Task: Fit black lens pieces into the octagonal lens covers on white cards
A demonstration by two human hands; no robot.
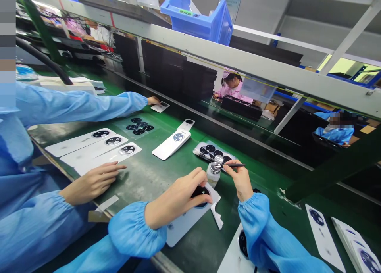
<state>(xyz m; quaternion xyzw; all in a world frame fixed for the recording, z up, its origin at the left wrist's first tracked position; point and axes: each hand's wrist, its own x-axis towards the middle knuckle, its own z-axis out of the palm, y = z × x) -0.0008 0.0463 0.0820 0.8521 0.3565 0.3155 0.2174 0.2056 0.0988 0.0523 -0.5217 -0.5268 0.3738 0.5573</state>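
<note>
Worktop (138,191), green, bears a white card (188,228) towards six o'clock of the view; over its far end the left hand (175,198) pinches a black disc (203,192) between thumb and fingers. At one o'clock from it stands a small bottle (213,180) with a metal top. The right hand (241,182), at the bottle's four o'clock, grips a thin black stick (239,165), its tip at that top. At the bottle's twelve o'clock lies a tray (197,151) of spare discs (210,148). A co-worker's hand (91,184) is spread open at the left hand's nine o'clock
</note>
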